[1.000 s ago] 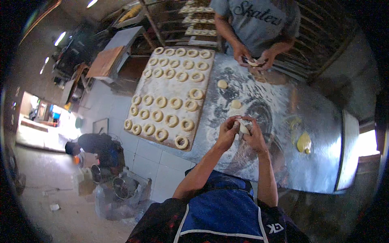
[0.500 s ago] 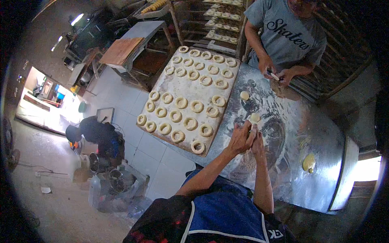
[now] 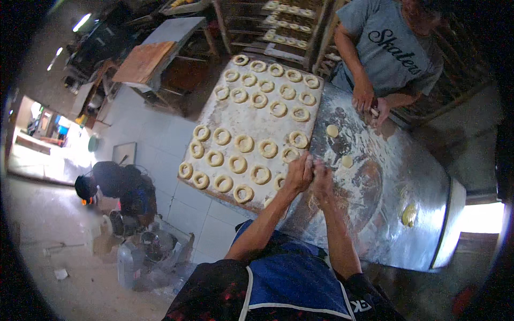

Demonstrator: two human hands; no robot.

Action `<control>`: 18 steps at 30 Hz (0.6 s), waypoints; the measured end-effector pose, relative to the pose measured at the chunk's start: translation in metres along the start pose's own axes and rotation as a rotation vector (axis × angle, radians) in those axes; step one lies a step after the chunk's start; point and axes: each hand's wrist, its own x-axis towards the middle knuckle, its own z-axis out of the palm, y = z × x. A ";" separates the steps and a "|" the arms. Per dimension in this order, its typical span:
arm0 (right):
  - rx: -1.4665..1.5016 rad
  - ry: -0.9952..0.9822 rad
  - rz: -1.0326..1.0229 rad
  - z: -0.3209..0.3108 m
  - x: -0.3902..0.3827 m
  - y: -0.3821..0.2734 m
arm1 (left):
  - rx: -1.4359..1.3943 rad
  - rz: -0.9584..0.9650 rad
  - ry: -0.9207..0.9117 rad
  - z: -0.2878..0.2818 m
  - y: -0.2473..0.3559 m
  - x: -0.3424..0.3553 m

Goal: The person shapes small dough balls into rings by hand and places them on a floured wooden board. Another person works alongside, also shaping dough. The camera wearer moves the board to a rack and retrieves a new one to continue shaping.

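My left hand (image 3: 300, 172) is over the right edge of a floured board (image 3: 251, 117), its fingers curled closed. Whatever lies inside them, if anything, is hidden. Close beside it, over the metal table (image 3: 399, 176), my right hand (image 3: 323, 181) is smeared by motion, so its fingers cannot be read. Rows of pale dough rings (image 3: 244, 143) cover much of the board, and my left hand and forearm hide some near its right edge. Two round dough pieces, a farther one (image 3: 332, 131) and a nearer one (image 3: 347, 161), lie on the flour-dusted table.
Across the table stands a person in a grey shirt (image 3: 388, 45), hands holding a small pale piece. A yellowish lump (image 3: 409, 215) sits at the table's right. Racks with trays of dough (image 3: 289, 24) rise behind. Another person (image 3: 120, 184) bends near plastic containers (image 3: 131, 262) at left.
Both my hands have moved left from the nearer dough piece to the board's right edge. The view has shifted slightly. The co-worker's hands have moved a little.
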 end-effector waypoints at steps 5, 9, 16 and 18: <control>-0.042 -0.061 -0.132 0.027 0.002 -0.009 | -0.671 -0.675 0.026 -0.030 -0.015 0.019; -0.359 -0.018 -0.168 0.052 0.007 -0.014 | -0.043 -0.255 -0.002 -0.047 -0.022 0.030; -0.155 -0.009 -0.112 0.083 0.035 -0.026 | -0.355 -0.560 -0.122 -0.065 -0.053 0.060; 0.172 -0.065 -0.008 0.089 0.049 -0.045 | -0.026 -0.386 -0.184 -0.073 -0.062 0.072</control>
